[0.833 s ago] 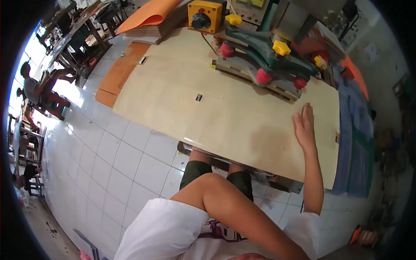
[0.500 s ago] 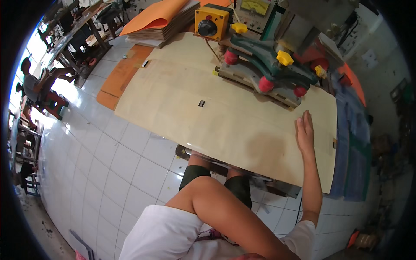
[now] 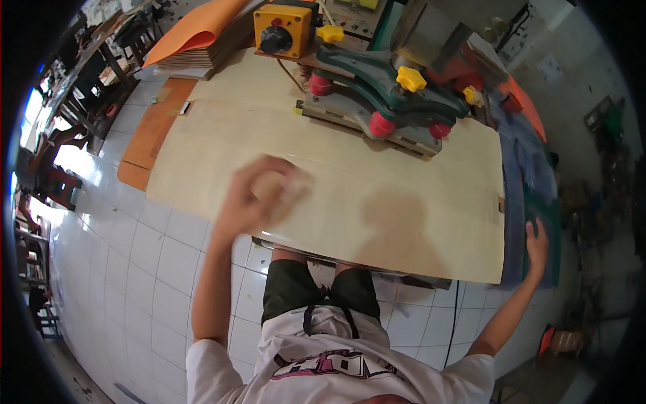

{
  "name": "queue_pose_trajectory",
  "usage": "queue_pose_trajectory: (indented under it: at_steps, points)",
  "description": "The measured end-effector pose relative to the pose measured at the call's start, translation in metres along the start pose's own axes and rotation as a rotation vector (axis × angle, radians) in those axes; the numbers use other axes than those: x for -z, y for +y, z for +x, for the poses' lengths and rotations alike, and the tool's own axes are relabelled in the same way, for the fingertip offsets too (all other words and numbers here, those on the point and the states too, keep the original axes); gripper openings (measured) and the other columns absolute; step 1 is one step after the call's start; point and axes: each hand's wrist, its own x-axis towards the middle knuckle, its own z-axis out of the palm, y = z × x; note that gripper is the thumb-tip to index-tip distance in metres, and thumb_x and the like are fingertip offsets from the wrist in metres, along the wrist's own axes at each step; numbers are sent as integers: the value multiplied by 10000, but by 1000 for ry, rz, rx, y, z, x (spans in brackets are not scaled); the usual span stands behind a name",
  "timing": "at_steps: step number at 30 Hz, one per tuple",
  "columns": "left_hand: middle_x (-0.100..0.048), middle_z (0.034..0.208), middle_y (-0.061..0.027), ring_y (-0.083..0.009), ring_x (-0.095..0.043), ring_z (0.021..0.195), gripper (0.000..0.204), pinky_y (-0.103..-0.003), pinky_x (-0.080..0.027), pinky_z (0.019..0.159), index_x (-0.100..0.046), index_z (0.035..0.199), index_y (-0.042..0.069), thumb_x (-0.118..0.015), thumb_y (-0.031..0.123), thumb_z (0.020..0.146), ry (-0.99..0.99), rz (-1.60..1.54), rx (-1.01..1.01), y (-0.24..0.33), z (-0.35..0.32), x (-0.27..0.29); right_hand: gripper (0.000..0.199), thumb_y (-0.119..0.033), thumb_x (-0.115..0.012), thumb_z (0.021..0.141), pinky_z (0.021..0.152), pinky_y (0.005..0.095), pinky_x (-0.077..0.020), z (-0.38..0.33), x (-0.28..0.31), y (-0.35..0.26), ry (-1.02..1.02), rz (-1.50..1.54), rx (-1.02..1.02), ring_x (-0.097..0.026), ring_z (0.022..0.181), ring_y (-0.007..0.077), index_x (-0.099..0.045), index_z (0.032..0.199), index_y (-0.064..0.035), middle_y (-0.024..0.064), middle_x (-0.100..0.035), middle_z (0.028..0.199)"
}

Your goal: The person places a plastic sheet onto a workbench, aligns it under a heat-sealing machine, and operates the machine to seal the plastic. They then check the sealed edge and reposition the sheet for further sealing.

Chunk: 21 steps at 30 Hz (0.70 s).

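Note:
My left hand (image 3: 259,195) is over the cream sheet (image 3: 222,141) on the worktable, left of centre. Its fingers curl toward the thumb in a pinch, and motion blurs the tips. Whatever they may hold is too smeared to make out. Far to the right, my right hand (image 3: 536,246) reaches past the sheet's edge to the blue plastic sheets (image 3: 515,209) and a green sheet (image 3: 550,232). Its fingers are stretched out, with nothing seen in them. Behind the cream sheet stands a machine head with a dark green bracket (image 3: 360,77), red knobs and yellow knobs.
A yellow control box (image 3: 281,32) with a black dial sits at the back. Left of it, an orange sheet (image 3: 195,30) tops a paper stack (image 3: 192,64). An orange-brown board (image 3: 151,138) extends at the table's left. Tiled floor (image 3: 168,256) lies below.
My left arm has swung from across my body out over the cream sheet. My right hand has left that sheet for the plastic on the right. The small dark piece near the middle is no longer visible.

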Motion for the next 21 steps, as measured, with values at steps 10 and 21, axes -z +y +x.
queue_pose_trajectory:
  at_steps: [10,21]
  points:
    - [-675,862,-59,-90,-603,809,136,-241,-487,736,-652,1027,-42,-624,65,949,352,94,279,-47,10,27,731,-544,-573,948,1145,434,-336,6,-57,175,-147,-29,-176,-428,1390,381,-440,1489,-71,230,-452,1497]
    - [-697,897,-74,-107,-627,832,139,-251,-497,770,-669,1035,-36,-603,65,967,326,82,259,-62,11,26,715,-516,-671,896,1125,431,-363,26,-42,233,-151,-72,-216,-493,1336,367,-500,1467,-121,244,-507,1442]
